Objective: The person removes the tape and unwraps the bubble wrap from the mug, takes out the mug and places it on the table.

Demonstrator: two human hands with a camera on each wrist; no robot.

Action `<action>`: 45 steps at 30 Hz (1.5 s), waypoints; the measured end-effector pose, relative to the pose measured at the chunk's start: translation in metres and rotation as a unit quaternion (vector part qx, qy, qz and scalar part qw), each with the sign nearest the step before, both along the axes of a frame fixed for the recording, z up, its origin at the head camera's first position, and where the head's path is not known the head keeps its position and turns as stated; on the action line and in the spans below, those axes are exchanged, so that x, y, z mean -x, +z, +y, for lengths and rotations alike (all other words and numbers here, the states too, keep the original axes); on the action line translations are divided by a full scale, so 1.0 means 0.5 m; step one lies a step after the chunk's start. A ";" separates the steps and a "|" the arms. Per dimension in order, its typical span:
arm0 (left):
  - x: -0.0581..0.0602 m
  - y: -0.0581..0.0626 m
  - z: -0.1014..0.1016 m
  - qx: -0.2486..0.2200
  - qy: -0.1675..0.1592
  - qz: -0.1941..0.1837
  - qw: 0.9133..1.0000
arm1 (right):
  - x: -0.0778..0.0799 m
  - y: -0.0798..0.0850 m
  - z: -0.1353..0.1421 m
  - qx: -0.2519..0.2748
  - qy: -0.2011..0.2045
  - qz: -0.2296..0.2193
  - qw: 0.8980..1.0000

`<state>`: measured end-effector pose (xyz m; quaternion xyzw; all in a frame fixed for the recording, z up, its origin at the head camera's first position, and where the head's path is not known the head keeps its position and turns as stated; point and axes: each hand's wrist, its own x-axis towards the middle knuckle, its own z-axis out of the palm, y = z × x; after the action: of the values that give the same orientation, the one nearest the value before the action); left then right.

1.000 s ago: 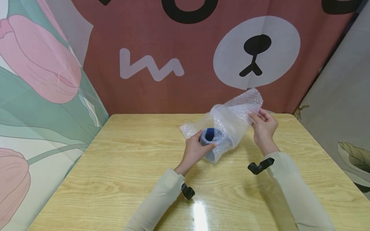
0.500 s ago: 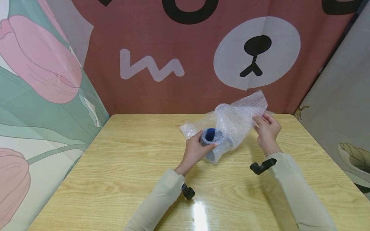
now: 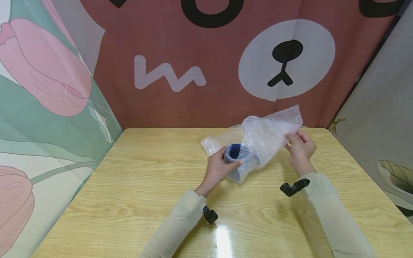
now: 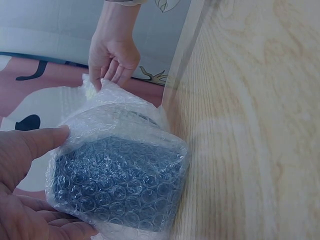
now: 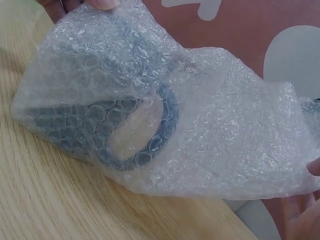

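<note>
A blue mug [image 3: 235,152] stands near the middle of the wooden table, its dark blue inside showing at the top. Clear bubble wrap [image 3: 266,134] covers its side and stretches out to the right. My left hand [image 3: 216,169] grips the wrapped mug from the left, thumb at the near side of the rim. In the right wrist view the mug's handle [image 5: 170,122] shows through the wrap. Between thumb and fingers, my right hand [image 3: 300,150] pinches the loose right part of the bubble wrap, which is raised above the table.
The wooden table [image 3: 135,172] reaches back to a red curtain [image 3: 167,104] with a bear print. A flower-printed curtain [image 3: 55,143] hangs along the left, and a grey one [image 3: 371,125] on the right. A black wrist camera [image 3: 210,214] sits at the left cuff.
My right hand has moved slightly right and downward, drawing the loose bubble wrap with it; its upper corner now lies lower and farther right. The left hand and mug have stayed put.
</note>
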<state>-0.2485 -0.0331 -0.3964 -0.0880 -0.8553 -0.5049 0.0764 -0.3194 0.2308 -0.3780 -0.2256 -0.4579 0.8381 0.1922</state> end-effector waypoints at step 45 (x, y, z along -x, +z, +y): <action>0.001 -0.003 -0.003 -0.007 -0.009 -0.010 1.000 | 0.003 -0.059 0.043 0.024 0.013 -0.143 0.989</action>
<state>-0.2489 -0.0347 -0.3977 -0.0898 -0.8519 -0.5120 0.0643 -0.3207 0.2520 -0.4074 -0.3414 -0.4633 0.8106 0.1084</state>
